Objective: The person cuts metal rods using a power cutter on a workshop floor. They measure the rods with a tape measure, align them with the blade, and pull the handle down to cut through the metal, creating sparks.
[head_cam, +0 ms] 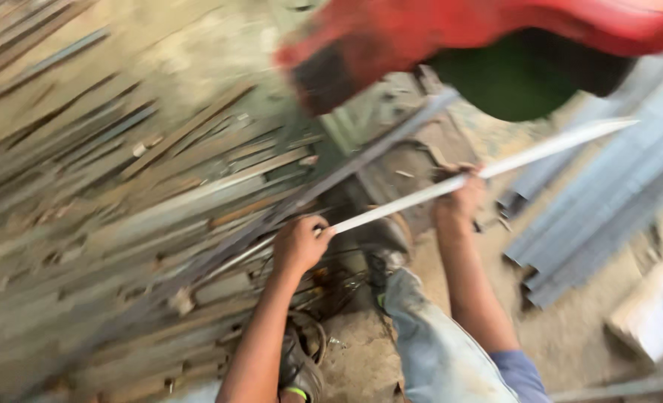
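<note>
Gripping a long pale metal bar (451, 183) with both fists closed round it, left hand (299, 245) near its end and right hand (460, 198) further along, the person holds it slanting above a scrap-strewn floor (107, 186) (stiff, probably weighty, best held two-handed and spaced apart).

Heaped metal strips (107, 186) blocking the left, red machine (451, 37) crowding far centre, bare floor (570, 328) open near right.
</note>
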